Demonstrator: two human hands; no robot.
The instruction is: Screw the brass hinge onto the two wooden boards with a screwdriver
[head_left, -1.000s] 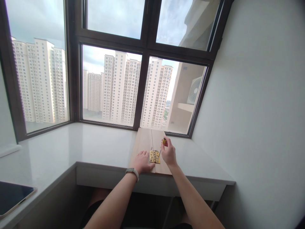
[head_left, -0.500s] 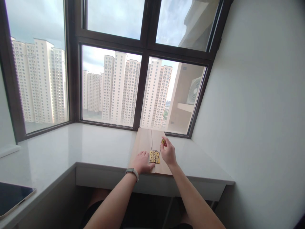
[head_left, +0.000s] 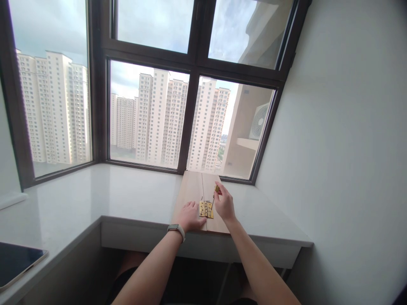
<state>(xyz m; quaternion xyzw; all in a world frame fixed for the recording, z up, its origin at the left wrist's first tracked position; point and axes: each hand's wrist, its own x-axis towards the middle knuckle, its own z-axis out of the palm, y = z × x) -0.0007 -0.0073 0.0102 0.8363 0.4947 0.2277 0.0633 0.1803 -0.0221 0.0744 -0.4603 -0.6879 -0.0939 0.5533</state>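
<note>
Two wooden boards (head_left: 194, 186) lie side by side on the white counter, a narrow seam between them. A brass hinge (head_left: 206, 209) rests flat across the seam, with a few small screws just beyond its far edge. My left hand (head_left: 188, 217) lies with fingers spread on the left board, its thumb by the hinge's near edge. A screwdriver (head_left: 218, 189) with a red and yellow handle is held in my right hand (head_left: 225, 204); its shaft slants down to the right leaf of the hinge.
A dark-screened tablet (head_left: 20, 262) lies at the left on the white counter (head_left: 140, 192). Brown-framed windows stand behind the counter, and a white wall (head_left: 343, 127) rises on the right. The counter's front edge runs below the boards.
</note>
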